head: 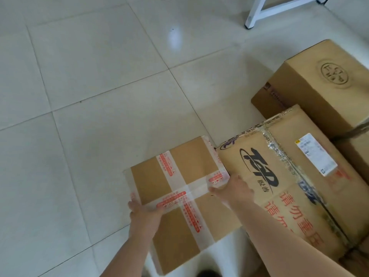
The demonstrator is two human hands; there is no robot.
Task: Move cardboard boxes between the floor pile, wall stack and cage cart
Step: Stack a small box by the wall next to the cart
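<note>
Head view: small taped box [185,198], brown cardboard crossed by white tape with red print, held between left hand [142,213] at its near-left edge and right hand [233,189] at its right edge, just beside the large printed box [283,188] of the floor pile. Whether lifted clear of the tiled floor [95,120] or resting on something below, not to be told. Left grip: fingers curled over the edge onto the top face; right grip: thumb on the tape, fingers hidden behind the side. Farther right, a stamped box [327,84] stacked on others; white frame leg [265,11] at top.

Handling, by judgement: stiff walls, sealed and unlikely to spill; probably light enough for two hands, contents unknown. Glossy tape likely slippery, so bare cardboard or the lower edges on opposite sides the safer hold; corners prone to crushing under a hard squeeze
</note>
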